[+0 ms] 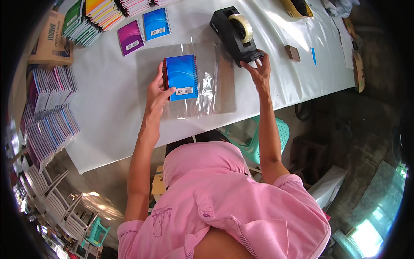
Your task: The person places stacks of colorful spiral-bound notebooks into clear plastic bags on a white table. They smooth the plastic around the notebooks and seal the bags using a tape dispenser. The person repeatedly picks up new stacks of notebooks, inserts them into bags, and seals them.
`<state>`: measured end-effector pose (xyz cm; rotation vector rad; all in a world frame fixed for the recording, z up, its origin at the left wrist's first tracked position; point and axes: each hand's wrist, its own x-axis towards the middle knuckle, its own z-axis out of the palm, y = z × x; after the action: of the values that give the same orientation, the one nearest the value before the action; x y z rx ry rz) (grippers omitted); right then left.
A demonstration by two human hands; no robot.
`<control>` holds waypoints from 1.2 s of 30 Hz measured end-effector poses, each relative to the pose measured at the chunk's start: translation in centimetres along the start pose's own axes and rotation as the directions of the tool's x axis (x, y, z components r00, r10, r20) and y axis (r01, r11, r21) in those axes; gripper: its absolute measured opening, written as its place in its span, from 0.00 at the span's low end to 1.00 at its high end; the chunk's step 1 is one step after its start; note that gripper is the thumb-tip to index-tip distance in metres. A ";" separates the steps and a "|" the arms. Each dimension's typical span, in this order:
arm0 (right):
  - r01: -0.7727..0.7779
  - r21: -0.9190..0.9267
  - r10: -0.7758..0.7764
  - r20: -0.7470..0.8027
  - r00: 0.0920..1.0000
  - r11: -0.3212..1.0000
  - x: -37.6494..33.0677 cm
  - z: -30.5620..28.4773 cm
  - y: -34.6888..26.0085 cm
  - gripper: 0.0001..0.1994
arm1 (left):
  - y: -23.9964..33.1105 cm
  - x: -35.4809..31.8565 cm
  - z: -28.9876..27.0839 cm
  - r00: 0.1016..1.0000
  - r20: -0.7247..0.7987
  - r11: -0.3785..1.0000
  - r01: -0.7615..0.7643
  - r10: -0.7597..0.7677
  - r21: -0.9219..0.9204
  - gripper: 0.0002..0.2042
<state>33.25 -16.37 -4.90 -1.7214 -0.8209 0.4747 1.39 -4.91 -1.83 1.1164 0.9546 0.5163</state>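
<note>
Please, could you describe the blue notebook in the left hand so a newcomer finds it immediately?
On the white-topped table, find the clear plastic sheet. Over it is a rectangular blue spiral-bound notebook. Unlike the farther blue spiral-bound notebook beside a purple spiral-bound one, it is held by the left hand.

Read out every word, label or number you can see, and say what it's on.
Blue notebook in the left hand: white barcode label, print too small to read.
Purple notebook, other blue notebook: similar labels, also too small.
Cardboard box: dark print, which I won't copy.
Stacked notebooks at left: nothing legible.
</note>
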 end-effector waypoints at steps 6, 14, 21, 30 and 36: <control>0.013 -0.446 -0.066 -0.103 0.992 0.895 -0.4 -0.2 -2.8 0.33 | 0.4 -0.3 0.1 1.000 -0.021 0.999 0.022 -0.022 -0.028 0.44; 0.457 -0.485 -0.348 0.303 0.887 0.746 -8.6 12.9 -11.6 0.27 | -0.3 0.0 0.0 0.999 -0.038 0.999 0.008 -0.010 -0.052 0.44; -0.130 -0.243 0.104 -0.120 0.987 0.961 -11.8 1.2 1.0 0.27 | -0.5 -0.3 0.0 0.997 -0.080 0.996 0.017 -0.024 -0.091 0.45; 0.534 -0.178 -0.428 0.419 0.801 0.826 -10.2 13.0 -9.4 0.23 | 0.2 -0.1 -0.1 0.998 -0.054 0.995 0.033 -0.038 -0.092 0.44; 0.646 -0.275 -0.472 0.494 0.730 0.712 -10.2 12.5 -7.4 0.21 | -1.2 -2.1 -1.1 0.950 -0.274 0.931 -0.045 0.153 0.363 0.37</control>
<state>15.77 -14.35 -2.61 -1.6526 -1.8098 0.2025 -0.74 -6.38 -2.30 1.4431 1.2949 0.6245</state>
